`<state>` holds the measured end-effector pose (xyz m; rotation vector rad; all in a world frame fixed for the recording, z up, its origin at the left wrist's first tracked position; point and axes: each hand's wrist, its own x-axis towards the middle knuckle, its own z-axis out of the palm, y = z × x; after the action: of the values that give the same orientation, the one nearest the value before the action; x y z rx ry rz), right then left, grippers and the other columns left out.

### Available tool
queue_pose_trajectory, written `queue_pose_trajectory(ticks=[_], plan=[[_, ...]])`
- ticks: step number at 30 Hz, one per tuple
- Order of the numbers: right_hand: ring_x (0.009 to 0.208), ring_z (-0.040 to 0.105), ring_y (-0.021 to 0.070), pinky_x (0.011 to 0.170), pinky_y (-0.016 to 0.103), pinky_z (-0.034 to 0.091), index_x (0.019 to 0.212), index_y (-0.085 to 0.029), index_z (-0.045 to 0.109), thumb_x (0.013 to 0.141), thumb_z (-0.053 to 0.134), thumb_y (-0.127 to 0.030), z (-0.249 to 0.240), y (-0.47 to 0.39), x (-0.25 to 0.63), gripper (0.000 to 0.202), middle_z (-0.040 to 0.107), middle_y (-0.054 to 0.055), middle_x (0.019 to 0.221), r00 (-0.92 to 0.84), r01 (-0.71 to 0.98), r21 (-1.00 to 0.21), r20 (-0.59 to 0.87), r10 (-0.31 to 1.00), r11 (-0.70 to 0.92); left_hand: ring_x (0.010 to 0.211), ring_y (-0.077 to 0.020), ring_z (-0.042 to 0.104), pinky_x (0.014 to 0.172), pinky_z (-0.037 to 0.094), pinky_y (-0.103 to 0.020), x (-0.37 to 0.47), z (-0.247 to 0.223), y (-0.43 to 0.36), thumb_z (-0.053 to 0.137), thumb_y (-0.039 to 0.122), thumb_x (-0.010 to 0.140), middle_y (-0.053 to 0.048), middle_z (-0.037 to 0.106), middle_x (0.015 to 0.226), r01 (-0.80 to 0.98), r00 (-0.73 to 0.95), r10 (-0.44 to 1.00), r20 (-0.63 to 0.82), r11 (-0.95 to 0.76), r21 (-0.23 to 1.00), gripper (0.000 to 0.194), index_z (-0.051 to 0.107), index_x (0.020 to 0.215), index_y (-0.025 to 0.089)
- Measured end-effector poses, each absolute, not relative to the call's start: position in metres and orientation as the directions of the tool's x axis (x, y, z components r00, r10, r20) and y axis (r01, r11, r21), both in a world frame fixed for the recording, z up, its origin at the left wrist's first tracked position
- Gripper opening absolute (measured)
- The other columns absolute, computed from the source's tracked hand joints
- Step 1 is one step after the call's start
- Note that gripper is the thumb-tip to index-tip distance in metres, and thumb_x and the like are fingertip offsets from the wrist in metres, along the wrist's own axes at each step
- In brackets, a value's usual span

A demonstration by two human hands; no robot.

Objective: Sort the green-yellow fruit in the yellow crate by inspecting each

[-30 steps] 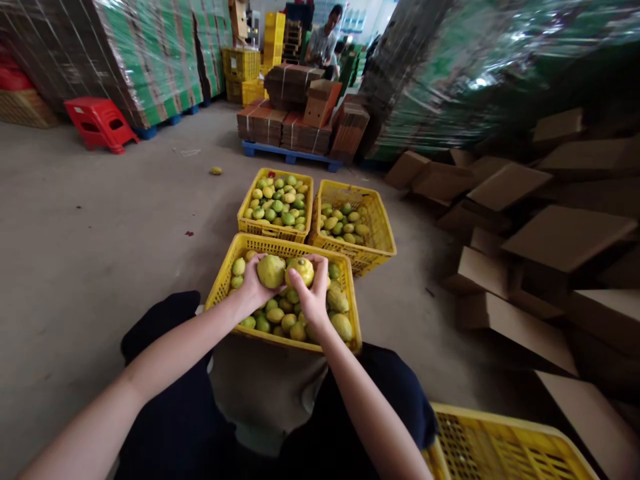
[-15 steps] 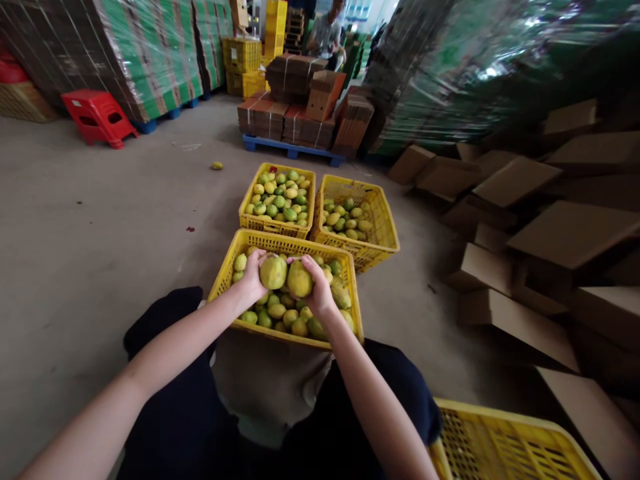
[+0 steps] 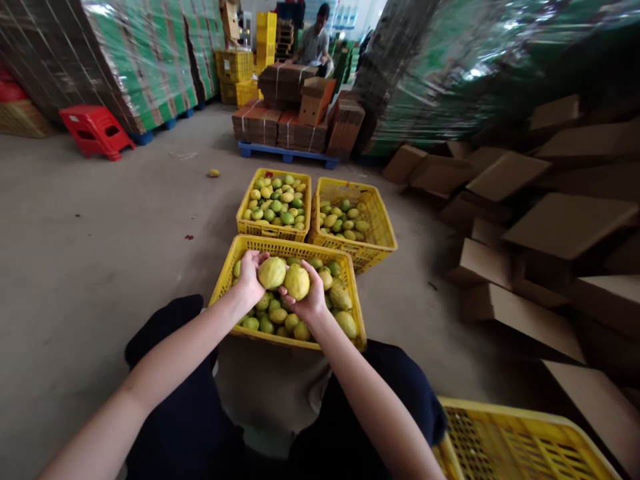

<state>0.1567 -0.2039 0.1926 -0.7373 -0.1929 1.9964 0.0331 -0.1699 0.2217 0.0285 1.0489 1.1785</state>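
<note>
- Seen from the head view, the near crate (image 3: 326, 255) stands right before the person's knees, holding a deep pile of fruit (image 3: 278, 316), green and yellow, that reaches its front edge; larger ones lie by its right edge.
- Off its back edge stands the left crate (image 3: 273, 230), well filled with green and yellow fruit from edge to edge, a red scrap (image 3: 269, 175) near its back left corner.
- Just beside that, the right crate (image 3: 380, 227) holds a smaller heap, gathered toward its left edge.
- Down by the person's right knee I see part of a fourth crate (image 3: 525, 440); I cannot tell what it holds.
- The left hand (image 3: 249, 273) is over the near crate's left half, fingers parted to the width of the left fruit (image 3: 273, 273) and clamped around its left side.
- The right hand (image 3: 311, 293) has its thumb against the right fruit (image 3: 297, 282) and its fingers curled beneath, gripping it.
- Both held fruits are yellow-green, side by side above the near crate's pile, toward its back edge; whether they touch I cannot tell.
</note>
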Motion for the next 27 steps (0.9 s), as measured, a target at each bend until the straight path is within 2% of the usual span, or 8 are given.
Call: queue_pose_trajectory(ticks=[4,9,13,18,20,22,25,27], plan=[[0.04,0.054,0.0133,0.029,0.019,0.03,0.086,-0.02,0.058,0.081,0.061,-0.043,0.19,-0.199,0.155,0.024,0.064,0.0,0.061,-0.259,-0.798,-0.399,-0.451,0.854,-0.452,0.06,-0.0165,0.066,0.061,0.056,-0.026,0.038,0.221,-0.167,0.045,0.017,0.087,0.001,0.058,0.056,-0.672,0.04,0.798,-0.602,0.467,0.575,0.02,0.056,0.071,0.019],[0.043,0.057,0.0147,0.031,0.024,0.033,0.083,-0.022,0.059,0.073,0.07,-0.047,0.195,-0.199,0.152,0.029,0.065,0.0,0.067,-0.051,-0.734,-0.618,-0.363,0.93,-0.281,0.065,-0.0184,0.068,0.063,0.057,-0.029,0.042,0.209,-0.164,0.05,0.021,0.088,-0.003,0.068,0.072,-0.627,0.126,0.8,-0.586,0.522,0.578,0.016,0.061,0.077,0.018],[0.047,0.057,0.0155,0.033,0.025,0.034,0.081,-0.025,0.053,0.068,0.077,-0.047,0.201,-0.202,0.153,0.035,0.064,-0.003,0.07,0.122,-0.663,-0.741,-0.249,0.961,-0.107,0.056,-0.0167,0.063,0.059,0.056,-0.03,0.04,0.207,-0.165,0.051,0.028,0.091,-0.002,0.066,0.069,-0.621,0.196,0.74,-0.643,0.602,0.503,0.017,0.06,0.079,0.02],[0.057,0.062,0.0175,0.039,0.026,0.042,0.085,-0.024,0.058,0.071,0.077,-0.047,0.205,-0.199,0.162,0.033,0.064,-0.003,0.07,0.126,-0.711,-0.692,-0.303,0.945,-0.127,0.061,-0.0183,0.067,0.06,0.056,-0.029,0.038,0.213,-0.166,0.047,0.031,0.091,-0.004,0.066,0.064,-0.669,0.214,0.751,-0.625,0.579,0.467,0.025,0.063,0.076,0.019],[0.06,0.063,0.0183,0.042,0.028,0.044,0.082,-0.023,0.061,0.071,0.076,-0.051,0.205,-0.199,0.162,0.034,0.066,-0.001,0.071,0.11,-0.702,-0.696,-0.313,0.943,-0.149,0.063,-0.0194,0.069,0.061,0.056,-0.029,0.037,0.215,-0.166,0.05,0.03,0.087,-0.004,0.065,0.062,-0.677,0.2,0.798,-0.569,0.532,0.508,0.024,0.064,0.07,0.019],[0.063,0.064,0.0199,0.045,0.029,0.045,0.076,-0.022,0.063,0.072,0.073,-0.055,0.202,-0.201,0.159,0.035,0.066,0.001,0.069,0.126,-0.651,-0.748,-0.276,0.953,-0.13,0.063,-0.0192,0.068,0.062,0.054,-0.027,0.037,0.216,-0.167,0.053,0.029,0.083,-0.004,0.065,0.059,-0.663,0.15,0.875,-0.461,0.435,0.609,0.025,0.064,0.063,0.018],[0.071,0.063,0.0211,0.061,0.033,0.051,0.068,-0.022,0.067,0.075,0.069,-0.052,0.199,-0.208,0.154,0.031,0.067,0.002,0.069,0.253,-0.499,-0.865,-0.089,0.963,0.051,0.063,-0.0177,0.067,0.066,0.053,-0.026,0.038,0.217,-0.17,0.056,0.029,0.08,-0.004,0.067,0.059,-0.565,0.07,0.978,-0.199,0.203,0.8,0.029,0.066,0.056,0.018],[0.077,0.063,0.0216,0.077,0.035,0.052,0.067,-0.024,0.069,0.08,0.066,-0.046,0.2,-0.212,0.152,0.026,0.068,0.002,0.072,0.31,-0.349,-0.916,0.084,0.947,0.196,0.064,-0.0176,0.067,0.071,0.053,-0.026,0.039,0.216,-0.173,0.057,0.029,0.08,-0.004,0.069,0.06,-0.498,0.034,0.998,-0.053,0.063,0.865,0.03,0.068,0.054,0.018]])
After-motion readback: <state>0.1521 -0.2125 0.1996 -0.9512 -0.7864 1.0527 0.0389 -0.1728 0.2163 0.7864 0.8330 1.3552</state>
